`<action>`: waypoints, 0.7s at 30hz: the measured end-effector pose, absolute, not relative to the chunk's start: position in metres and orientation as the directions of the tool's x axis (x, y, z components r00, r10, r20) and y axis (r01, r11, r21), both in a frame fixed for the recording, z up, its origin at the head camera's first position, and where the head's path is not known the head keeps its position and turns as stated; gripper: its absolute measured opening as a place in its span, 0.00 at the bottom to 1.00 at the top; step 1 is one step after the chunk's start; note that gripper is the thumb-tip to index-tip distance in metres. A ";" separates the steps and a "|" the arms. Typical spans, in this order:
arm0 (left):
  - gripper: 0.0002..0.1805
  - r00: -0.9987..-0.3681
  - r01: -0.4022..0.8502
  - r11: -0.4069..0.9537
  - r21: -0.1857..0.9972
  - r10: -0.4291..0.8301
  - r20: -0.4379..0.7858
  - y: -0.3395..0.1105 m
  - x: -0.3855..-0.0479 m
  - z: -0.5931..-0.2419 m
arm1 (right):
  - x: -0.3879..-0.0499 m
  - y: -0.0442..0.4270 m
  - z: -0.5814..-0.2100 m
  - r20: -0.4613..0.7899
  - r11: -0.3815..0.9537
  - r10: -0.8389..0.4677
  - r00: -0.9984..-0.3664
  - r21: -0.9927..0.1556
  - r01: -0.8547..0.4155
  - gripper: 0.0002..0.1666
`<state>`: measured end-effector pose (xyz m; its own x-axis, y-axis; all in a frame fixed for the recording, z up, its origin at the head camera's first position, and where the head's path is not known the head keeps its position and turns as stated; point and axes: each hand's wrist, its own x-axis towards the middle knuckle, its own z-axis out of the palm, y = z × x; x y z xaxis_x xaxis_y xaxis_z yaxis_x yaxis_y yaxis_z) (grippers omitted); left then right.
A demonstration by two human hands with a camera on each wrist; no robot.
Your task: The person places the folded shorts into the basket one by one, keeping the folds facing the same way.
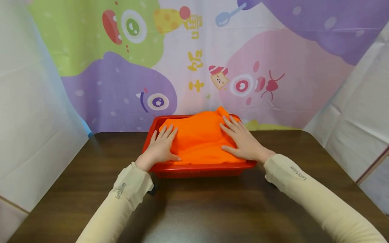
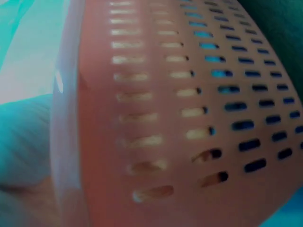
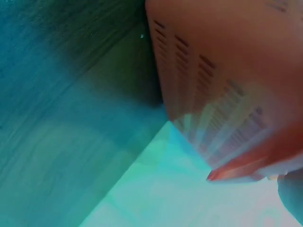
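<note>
A bright orange cloth (image 1: 200, 135) lies spread over the inside of a red plastic basket (image 1: 197, 171) with slotted walls. Its far right corner pokes up above the rim; whatever is beneath it is hidden. On the cloth's left side rests my left hand (image 1: 159, 148), fingers spread and fairly straight. My right hand (image 1: 244, 145) lies likewise on the right side, its thumb pointing inward. In the left wrist view the slotted basket wall (image 2: 99, 109) fills most of the picture. The right wrist view shows the basket's outer side (image 3: 213, 28) and only a sliver of hand.
The basket stands on a dark brown wooden table (image 1: 209, 209), near its back edge. Behind hangs a curtain (image 1: 194, 98) printed with cartoon monsters. White sheets (image 1: 36, 101) close off the left and right sides.
</note>
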<state>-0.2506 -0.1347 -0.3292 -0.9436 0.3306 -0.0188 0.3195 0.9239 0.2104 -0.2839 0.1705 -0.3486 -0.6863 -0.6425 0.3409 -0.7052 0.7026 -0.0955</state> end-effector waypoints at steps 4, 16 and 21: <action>0.59 -0.930 0.330 0.926 0.183 0.352 -0.103 -0.135 -0.252 -0.324 | -0.290 0.176 -0.349 0.186 0.677 -0.684 -0.706 -0.198 -0.709 0.48; 0.58 -0.891 0.325 0.928 0.179 0.364 -0.270 -0.141 -0.255 -0.328 | -0.295 0.173 -0.355 -0.031 0.764 -0.623 -0.782 -0.238 -0.600 0.54; 0.56 -0.885 0.330 0.928 0.171 0.368 -0.287 -0.137 -0.259 -0.329 | -0.296 0.172 -0.354 -0.066 0.791 -0.603 -0.795 -0.185 -0.584 0.53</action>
